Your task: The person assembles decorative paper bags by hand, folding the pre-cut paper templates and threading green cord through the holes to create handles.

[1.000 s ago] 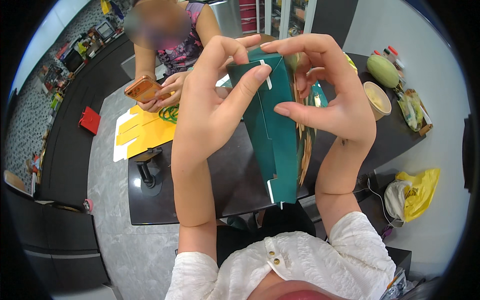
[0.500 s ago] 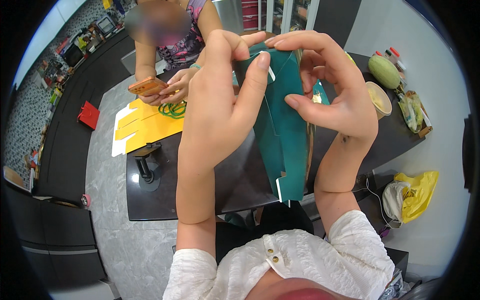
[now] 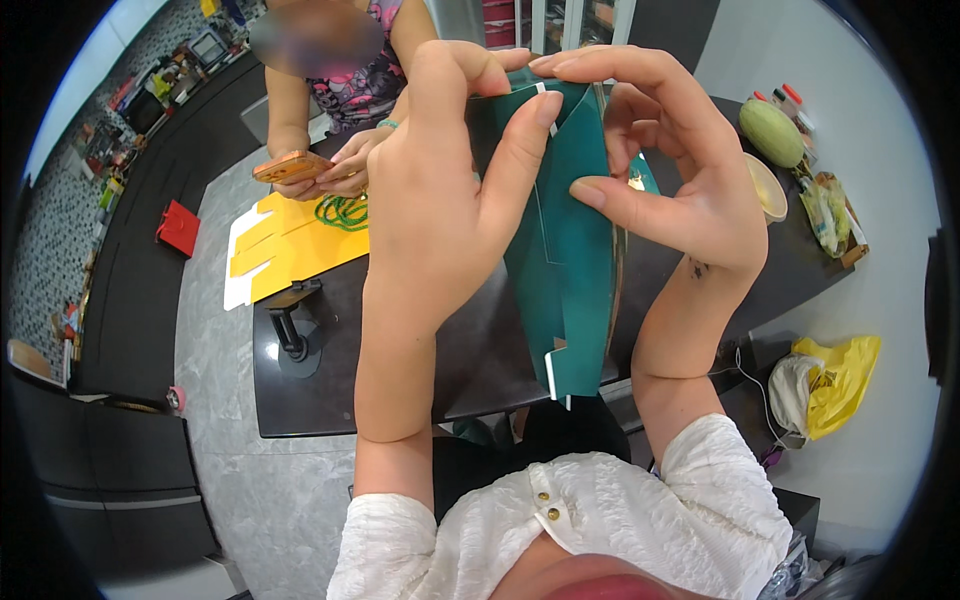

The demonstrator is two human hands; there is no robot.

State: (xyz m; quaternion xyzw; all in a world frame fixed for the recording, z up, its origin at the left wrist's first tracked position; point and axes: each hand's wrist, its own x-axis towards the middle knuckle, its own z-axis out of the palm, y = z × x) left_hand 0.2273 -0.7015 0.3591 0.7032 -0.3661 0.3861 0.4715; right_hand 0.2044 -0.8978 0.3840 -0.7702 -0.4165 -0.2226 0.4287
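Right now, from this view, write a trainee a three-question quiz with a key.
1. True or false: the left hand and the right hand both touch the green carton.
2. What do the other person's hands hold?
3. In this view, where is the red bag?
A) Left of the table
B) Right of the table
C) On the table

Key: 1. True. 2. An orange phone. 3. A.
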